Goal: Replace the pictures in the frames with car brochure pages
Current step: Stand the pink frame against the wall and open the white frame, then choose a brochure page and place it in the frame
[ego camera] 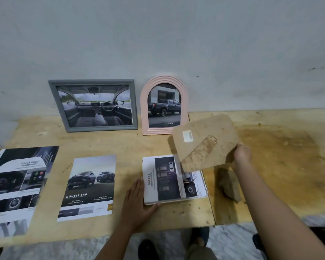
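Two hands at work: left grip [134, 201] lay flat, fingers straight, against white frame [176, 200] on desk [120, 143]; SAFETY page [163, 177] lay inside; right grip [242, 152] clutched backing board [204, 136] above it.

Back edge of worktop [270, 156], vs wall: rectangular frame [93, 105], arched frame [164, 106] just right. Nearer front edge, L to R: brochure [17, 184] at left edge, 1 loose page [88, 186], flat frame [176, 200] w/ safety page [165, 179] on it, backing board [204, 141] above its far-right corner.
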